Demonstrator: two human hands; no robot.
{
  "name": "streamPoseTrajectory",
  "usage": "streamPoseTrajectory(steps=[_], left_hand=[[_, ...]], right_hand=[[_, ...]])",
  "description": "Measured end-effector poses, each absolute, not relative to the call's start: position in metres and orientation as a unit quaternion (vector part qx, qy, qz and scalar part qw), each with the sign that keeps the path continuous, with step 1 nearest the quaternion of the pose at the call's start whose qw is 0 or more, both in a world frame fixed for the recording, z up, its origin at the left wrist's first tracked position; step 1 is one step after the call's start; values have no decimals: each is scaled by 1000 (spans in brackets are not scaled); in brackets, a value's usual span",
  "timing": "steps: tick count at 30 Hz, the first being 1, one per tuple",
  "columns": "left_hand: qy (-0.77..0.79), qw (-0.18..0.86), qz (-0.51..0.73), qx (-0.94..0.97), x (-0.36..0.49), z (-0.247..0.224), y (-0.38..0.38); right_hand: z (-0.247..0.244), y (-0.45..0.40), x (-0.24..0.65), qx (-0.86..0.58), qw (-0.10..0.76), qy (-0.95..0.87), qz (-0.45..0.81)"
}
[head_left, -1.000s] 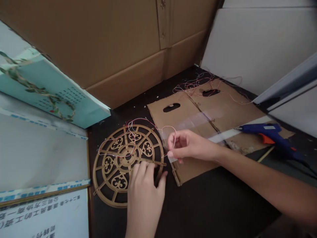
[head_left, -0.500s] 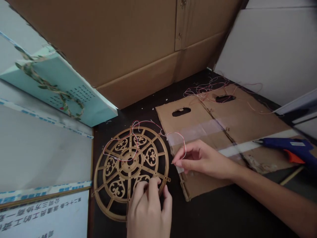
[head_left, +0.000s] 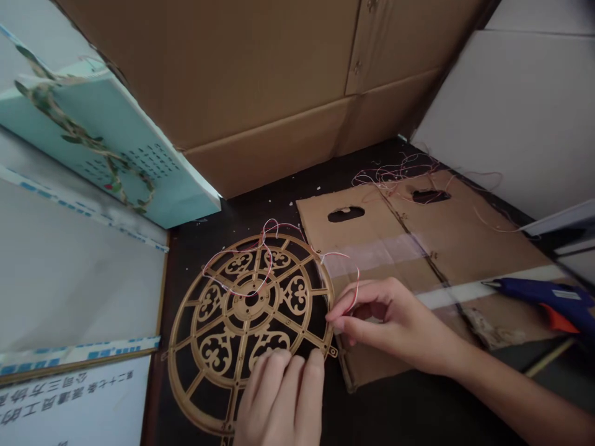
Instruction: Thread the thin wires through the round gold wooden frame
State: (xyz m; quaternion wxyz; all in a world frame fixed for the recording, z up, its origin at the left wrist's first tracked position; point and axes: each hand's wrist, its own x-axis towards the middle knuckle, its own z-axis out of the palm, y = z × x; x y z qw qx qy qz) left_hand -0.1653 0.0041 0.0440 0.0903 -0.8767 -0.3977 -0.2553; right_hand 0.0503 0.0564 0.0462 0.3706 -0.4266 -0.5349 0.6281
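A round brown openwork wheel [head_left: 240,303] with scroll patterns lies on the dark table. My left hand [head_left: 281,399] has its fingers curled over the wheel's near right edge and grips it there; the fingertips are partly hidden. A thin red and white wire [head_left: 358,275] loops across the top of the wheel and runs right. Thumb and forefinger of my right hand [head_left: 388,319] pinch the wire's end beside the wheel's right rim. What exactly sits between those fingertips is too small to see.
Flat cardboard [head_left: 372,235] with two hand holes lies at right, under my right hand. A blue glue gun [head_left: 543,294] rests on it, and tangled wire [head_left: 395,176] lies at its far edge. A tall cardboard panel [head_left: 260,80] and a mint-green board [head_left: 153,186] stand behind.
The view has shifted slightly. My right hand, still pinching the wire, has come closer to the wheel's right rim. My left hand's fingers are curled closer together.
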Motion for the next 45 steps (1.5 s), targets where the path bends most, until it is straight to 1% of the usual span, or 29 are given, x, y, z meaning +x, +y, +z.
streamPoseTrajectory(steps=[5, 17, 25, 28, 31, 34, 38, 42, 45], left_hand=[[-385, 70, -271, -880, -158, 48, 5], [-388, 86, -262, -880, -154, 58, 5], [-388, 73, -261, -881, -151, 54, 4], [-381, 74, -274, -880, -148, 54, 6], [-377, 75, -278, -880, -148, 52, 6], [-382, 71, -261, -884, -148, 51, 5], [-378, 72, -277, -881, -147, 51, 5], [-380, 67, -263, -885, -147, 55, 6], [-380, 56, -256, -887, -148, 58, 6]], right_hand=[[54, 47, 48, -475, 332, -599, 552], [63, 43, 49, -459, 305, -626, 552], [58, 37, 38, -472, 288, -696, 457], [59, 37, 38, -487, 280, -666, 490], [60, 40, 42, -500, 252, -629, 539], [57, 42, 47, -509, 238, -614, 555], [55, 43, 53, -505, 225, -597, 580], [62, 48, 60, -486, 218, -628, 567], [70, 54, 64, -439, 223, -681, 542]])
